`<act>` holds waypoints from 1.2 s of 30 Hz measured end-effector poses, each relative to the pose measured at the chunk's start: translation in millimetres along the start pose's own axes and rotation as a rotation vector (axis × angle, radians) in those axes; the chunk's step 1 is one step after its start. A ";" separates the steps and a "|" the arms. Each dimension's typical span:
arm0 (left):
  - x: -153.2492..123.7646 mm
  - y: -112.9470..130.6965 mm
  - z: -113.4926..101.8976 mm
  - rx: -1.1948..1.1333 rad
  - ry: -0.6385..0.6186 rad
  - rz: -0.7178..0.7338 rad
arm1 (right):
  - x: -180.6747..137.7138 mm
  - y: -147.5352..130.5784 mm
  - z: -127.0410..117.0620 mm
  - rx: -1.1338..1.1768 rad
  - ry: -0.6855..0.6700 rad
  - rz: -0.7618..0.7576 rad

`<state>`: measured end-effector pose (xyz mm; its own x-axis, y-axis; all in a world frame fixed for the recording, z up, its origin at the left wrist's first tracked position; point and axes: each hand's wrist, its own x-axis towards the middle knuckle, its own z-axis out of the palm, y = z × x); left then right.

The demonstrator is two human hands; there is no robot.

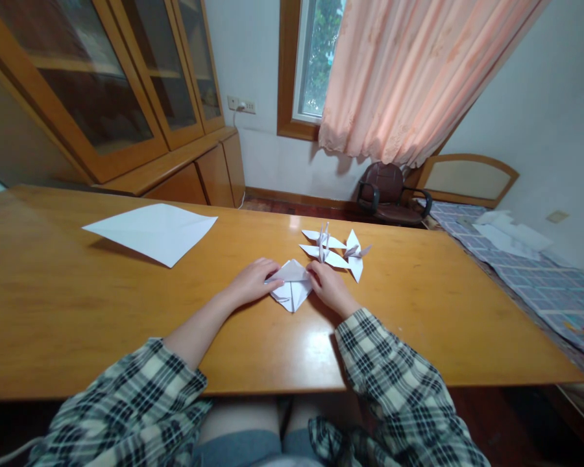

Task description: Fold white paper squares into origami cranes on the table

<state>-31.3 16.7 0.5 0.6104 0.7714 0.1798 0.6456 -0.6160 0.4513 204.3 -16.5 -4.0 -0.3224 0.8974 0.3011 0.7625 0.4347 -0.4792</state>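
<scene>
A partly folded piece of white origami paper [292,292] lies on the wooden table in front of me, diamond-shaped with a folded band across its upper half. My left hand [257,280] grips its left corner, thumb on top. At the right corner my right hand [329,285] pinches the paper, its fingertips partly hidden. Just beyond my right hand stand several folded paper cranes [354,253] with spread wings. Farther left lies a creased white sheet of paper [158,232], one side slightly raised off the table.
The wooden table [126,324] has its front edge close to my lap. Behind it are a glass-door cabinet [150,110], a window with a pink curtain [399,78] and a brown armchair [387,194]. A bed [511,253] with papers on it stands to the right.
</scene>
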 end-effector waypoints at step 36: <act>5.1 3.0 9.4 0.038 0.179 -0.161 | 7.4 -1.1 18.6 0.028 0.138 0.157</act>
<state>-21.9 17.2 -5.4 0.4090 0.8742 0.2617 0.7469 -0.4854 0.4545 190.6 -8.9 -16.6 -0.1191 0.9365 0.3298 0.7811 0.2935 -0.5511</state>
